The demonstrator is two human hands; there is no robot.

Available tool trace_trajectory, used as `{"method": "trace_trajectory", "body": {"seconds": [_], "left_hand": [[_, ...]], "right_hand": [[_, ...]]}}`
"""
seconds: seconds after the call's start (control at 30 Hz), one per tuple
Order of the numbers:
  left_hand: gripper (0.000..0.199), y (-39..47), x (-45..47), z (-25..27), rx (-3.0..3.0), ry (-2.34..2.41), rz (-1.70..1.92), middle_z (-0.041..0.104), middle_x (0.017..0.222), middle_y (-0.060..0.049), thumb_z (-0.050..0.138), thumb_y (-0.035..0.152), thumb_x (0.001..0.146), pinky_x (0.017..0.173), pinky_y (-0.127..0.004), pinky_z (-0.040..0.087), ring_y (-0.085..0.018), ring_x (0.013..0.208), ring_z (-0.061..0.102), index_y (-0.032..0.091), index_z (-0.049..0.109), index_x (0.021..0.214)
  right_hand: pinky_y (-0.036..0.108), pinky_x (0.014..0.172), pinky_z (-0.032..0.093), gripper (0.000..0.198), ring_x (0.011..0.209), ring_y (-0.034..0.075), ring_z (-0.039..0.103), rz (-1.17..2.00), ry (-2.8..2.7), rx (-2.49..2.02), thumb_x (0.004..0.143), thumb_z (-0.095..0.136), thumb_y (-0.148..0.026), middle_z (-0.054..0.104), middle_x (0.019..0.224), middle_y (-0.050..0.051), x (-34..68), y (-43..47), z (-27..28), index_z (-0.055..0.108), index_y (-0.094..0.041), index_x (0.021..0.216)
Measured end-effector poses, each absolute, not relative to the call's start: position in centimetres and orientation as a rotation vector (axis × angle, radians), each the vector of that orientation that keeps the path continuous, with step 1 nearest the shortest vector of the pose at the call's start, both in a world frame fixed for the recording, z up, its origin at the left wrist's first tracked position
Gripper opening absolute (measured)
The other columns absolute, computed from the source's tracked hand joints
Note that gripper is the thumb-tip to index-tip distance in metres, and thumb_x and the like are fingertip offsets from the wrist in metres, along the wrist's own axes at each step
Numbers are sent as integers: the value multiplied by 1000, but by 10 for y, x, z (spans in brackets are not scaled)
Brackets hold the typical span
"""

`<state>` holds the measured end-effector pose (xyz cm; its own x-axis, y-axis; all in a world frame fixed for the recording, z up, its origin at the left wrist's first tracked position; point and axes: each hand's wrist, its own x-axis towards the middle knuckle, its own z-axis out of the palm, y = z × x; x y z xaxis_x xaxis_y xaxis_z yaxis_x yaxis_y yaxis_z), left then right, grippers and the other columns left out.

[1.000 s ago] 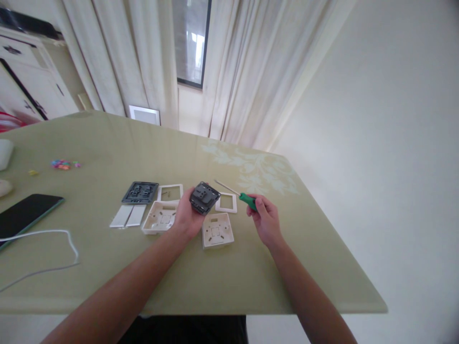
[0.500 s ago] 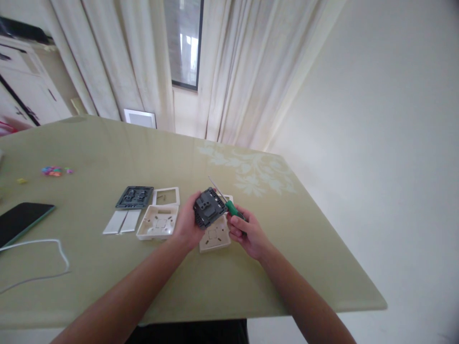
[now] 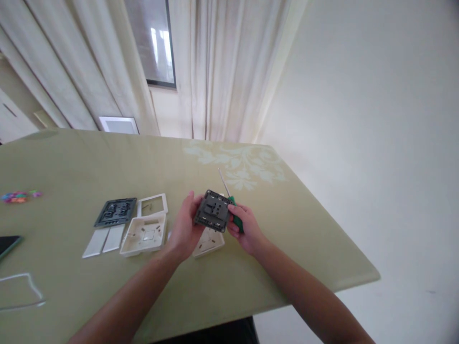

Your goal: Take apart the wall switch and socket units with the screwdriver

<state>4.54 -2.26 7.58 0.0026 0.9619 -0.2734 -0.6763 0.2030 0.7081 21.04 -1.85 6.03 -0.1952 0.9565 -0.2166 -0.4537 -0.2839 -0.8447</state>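
Observation:
My left hand (image 3: 185, 230) grips a dark grey wall socket module (image 3: 212, 210) by its left edge, with slots showing on its upper face. A screwdriver (image 3: 237, 222) with a green handle is in my right hand (image 3: 248, 230), its shaft pointing up and away from the module. The right thumb reaches the module's right edge. Beneath the module, partly hidden, a white mounting box (image 3: 210, 246) lies on the table. Left of my hands are a second white mounting box (image 3: 125, 248), a white frame (image 3: 165, 203) and a grey switch module (image 3: 103, 216).
Two white switch covers (image 3: 96, 242) lie by the left box on the green tablecloth (image 3: 89, 167). Small colourful pieces (image 3: 16, 197), a dark phone-like device (image 3: 7, 244) and a white cable (image 3: 34, 286) are farther left. A wall (image 3: 358, 143) stands right of the table.
The view has swung to the right. The socket module has been turned in my hands, and my right thumb has come onto its edge. The screwdriver now points more upright, away from the module.

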Motion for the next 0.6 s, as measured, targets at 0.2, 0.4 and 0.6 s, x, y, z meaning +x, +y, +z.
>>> {"method": "trace_trajectory", "body": {"seconds": [0.2,0.4,0.6], "left_hand": [[51,22,-12,77,1416,1338,1235,67,86,-3,50,63,103,59,-28,41,-17,59,46,23,79,115],[20,53,-47,60,1714,1515,888,58,70,-1,92,25,67,88,-37,46,-25,72,55,26,72,67],[26,55,-47,46,1780,1480,719,60,75,-3,84,19,70,102,-41,48,-27,79,61,26,63,56]], "right_hand": [[14,31,23,41,38,3,32,1634,-611,-961,68,90,-44,52,51,-11,222,-7,59,57,-22,74],[12,31,24,34,38,3,31,1594,-473,-960,70,87,-39,53,50,-11,229,4,56,59,-21,76],[12,31,25,32,39,3,33,1561,-401,-927,72,88,-34,58,56,-9,234,9,57,60,-21,80]]}}
